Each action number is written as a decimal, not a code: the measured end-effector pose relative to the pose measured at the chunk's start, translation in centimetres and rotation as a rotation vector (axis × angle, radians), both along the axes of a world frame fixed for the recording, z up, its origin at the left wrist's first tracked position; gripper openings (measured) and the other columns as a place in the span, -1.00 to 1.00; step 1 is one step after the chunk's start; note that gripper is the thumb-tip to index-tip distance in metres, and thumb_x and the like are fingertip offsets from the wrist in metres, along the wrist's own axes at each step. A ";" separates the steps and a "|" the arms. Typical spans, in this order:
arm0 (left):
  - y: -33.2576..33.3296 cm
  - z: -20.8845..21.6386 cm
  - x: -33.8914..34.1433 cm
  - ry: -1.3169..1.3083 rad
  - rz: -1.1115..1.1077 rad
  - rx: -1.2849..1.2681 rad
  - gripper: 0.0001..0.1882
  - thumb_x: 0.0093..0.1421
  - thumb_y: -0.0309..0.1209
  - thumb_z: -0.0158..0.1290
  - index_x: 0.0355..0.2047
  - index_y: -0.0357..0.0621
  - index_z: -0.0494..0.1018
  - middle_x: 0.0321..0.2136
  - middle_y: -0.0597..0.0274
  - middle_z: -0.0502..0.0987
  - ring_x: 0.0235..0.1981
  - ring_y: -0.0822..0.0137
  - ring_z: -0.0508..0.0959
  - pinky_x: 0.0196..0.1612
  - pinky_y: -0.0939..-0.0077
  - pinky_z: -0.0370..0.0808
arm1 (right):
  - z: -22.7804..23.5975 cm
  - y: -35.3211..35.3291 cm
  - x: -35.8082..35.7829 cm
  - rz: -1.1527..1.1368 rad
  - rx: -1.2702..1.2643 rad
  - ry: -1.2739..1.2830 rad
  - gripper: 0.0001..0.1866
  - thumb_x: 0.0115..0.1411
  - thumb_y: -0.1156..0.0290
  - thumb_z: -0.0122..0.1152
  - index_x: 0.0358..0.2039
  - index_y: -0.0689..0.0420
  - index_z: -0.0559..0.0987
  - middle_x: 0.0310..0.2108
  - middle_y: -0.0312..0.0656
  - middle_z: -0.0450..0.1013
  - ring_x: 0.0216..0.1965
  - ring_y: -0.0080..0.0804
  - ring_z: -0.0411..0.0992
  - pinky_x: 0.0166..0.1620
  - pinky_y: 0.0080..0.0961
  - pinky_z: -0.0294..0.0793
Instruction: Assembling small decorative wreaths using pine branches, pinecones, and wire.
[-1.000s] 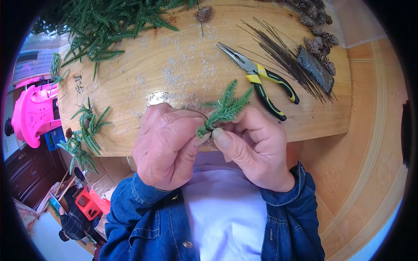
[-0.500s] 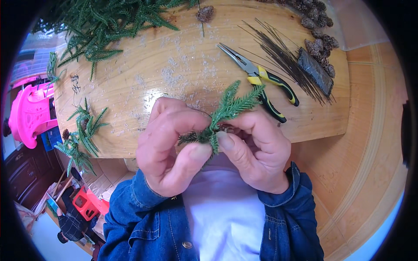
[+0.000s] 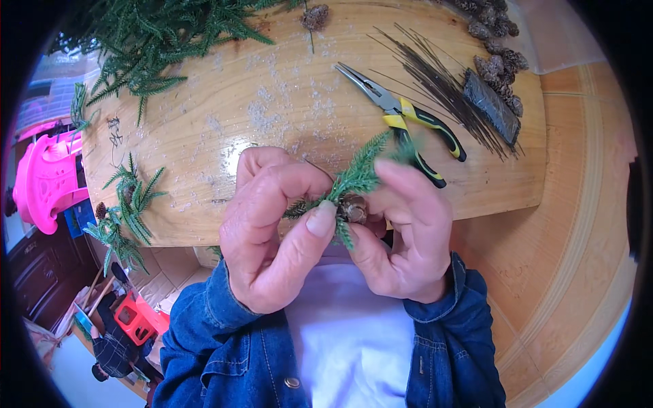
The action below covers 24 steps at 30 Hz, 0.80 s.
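Close above the table's near edge, my left hand pinches the base of a green artificial pine sprig between thumb and forefinger. A small brown pine cone sits against the sprig's middle, between my hands. My right hand is curled at the cone's right side, its thumb by a lower green tip and its forefinger against the upper needles. One upper branch is blurred there. My right fingers behind the cone are partly hidden. A thin dark wire shows above my left forefinger.
Pliers with yellow-black handles lie beyond my right hand, beside a bundle of thin wires. Pine cones line the far right. Green sprigs heap at far left; finished-looking sprigs with cones lie at left. A person is at lower left.
My right thumb has moved down off the sprig's middle, uncovering the pine cone. The right forefinger has risen against the upper needles, and the sprig has tilted slightly.
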<state>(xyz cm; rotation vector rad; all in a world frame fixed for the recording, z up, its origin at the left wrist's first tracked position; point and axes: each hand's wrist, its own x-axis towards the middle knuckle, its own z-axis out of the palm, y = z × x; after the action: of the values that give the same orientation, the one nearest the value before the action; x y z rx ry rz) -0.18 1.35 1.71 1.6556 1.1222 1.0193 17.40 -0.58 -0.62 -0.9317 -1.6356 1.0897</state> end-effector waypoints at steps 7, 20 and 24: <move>0.0 -0.5 -0.5 -0.019 -0.052 -0.015 -0.82 0.07 -0.50 0.02 -0.29 -0.29 0.42 -0.34 0.20 0.45 -0.27 0.25 0.30 -0.09 0.41 0.23 | 0.5 0.7 0.0 -0.018 0.007 -0.128 -0.34 0.10 0.60 0.23 0.18 0.41 0.16 -0.24 -0.05 0.48 -0.35 -0.51 0.49 -0.35 -0.70 0.44; -1.1 -0.4 0.4 -0.146 0.132 -0.162 -0.81 0.05 -0.54 0.10 -0.29 -0.26 0.41 -0.33 0.23 0.42 -0.26 0.33 0.29 -0.12 0.46 0.23 | 1.0 0.7 -1.0 -0.101 0.076 -0.244 -0.42 0.04 0.59 0.30 0.08 0.36 0.32 -0.40 -0.16 0.51 -0.43 -0.57 0.49 -0.39 -0.68 0.45; -0.8 -0.6 0.3 -0.125 0.132 -0.051 -0.81 0.01 -0.57 0.15 -0.33 -0.24 0.42 -0.39 0.23 0.44 -0.31 0.33 0.31 -0.15 0.44 0.23 | 0.5 0.6 -1.3 -0.126 0.127 -0.198 -0.42 0.03 0.59 0.31 0.08 0.34 0.33 -0.44 -0.21 0.51 -0.50 -0.62 0.43 -0.45 -0.71 0.40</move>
<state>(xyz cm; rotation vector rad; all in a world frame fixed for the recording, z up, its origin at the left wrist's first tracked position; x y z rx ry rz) 0.16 0.56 1.08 1.4725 1.1756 1.1524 16.14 0.06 -0.15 -1.0698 -1.7590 0.8191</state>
